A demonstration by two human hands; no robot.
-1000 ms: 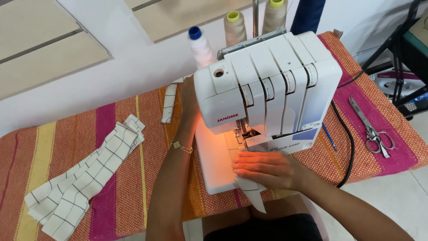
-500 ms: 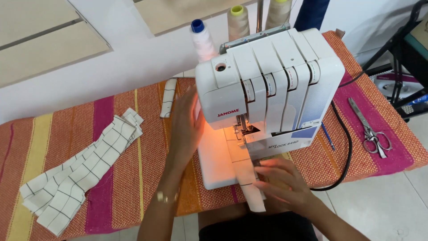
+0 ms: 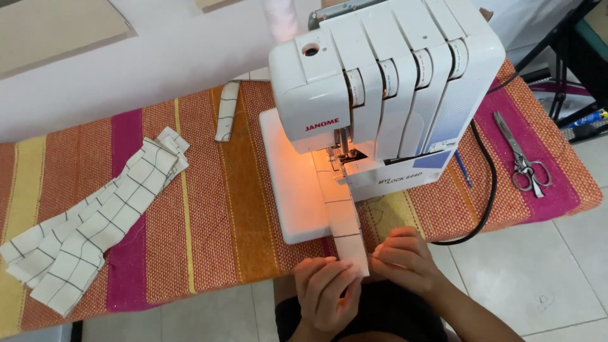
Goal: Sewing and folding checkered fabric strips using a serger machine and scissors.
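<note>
At the near edge of the bench (image 3: 209, 253), your two hands meet on the strip (image 3: 345, 228) of white checked cloth. Your left hand (image 3: 324, 285) has its grip closed on the strip's free end from below, fingers curled up around it. Your right hand (image 3: 405, 254) pinches the same end from the right, fingertips pressed against the cloth edge. From your grip the strip runs straight away from you, up over the flat bed of the serger (image 3: 380, 95) and under its foot, where an orange lamp glows on the cloth.

No container shows; the nearest thing to a store is the heap of strips (image 3: 95, 215), far to the left of your grip, loose lengths of the same checked cloth lying overlapped on the bench. One short piece (image 3: 226, 118) lies alone, beyond your left hand and just left of the serger.

You have a coarse woven cover on the bench, striped in orange, magenta and yellow. Off to the right of your right hand, well apart, steel scissors (image 3: 524, 158) lie on a magenta stripe. A black cord (image 3: 486, 190) curves from behind the serger down to the bench edge near your right hand. Below the bench edge the floor (image 3: 544, 278) is pale tile. Behind the bench a white wall rises, with tan panels at the top.

The serger is smooth white plastic, boxy, with ribbed panels across its top.
</note>
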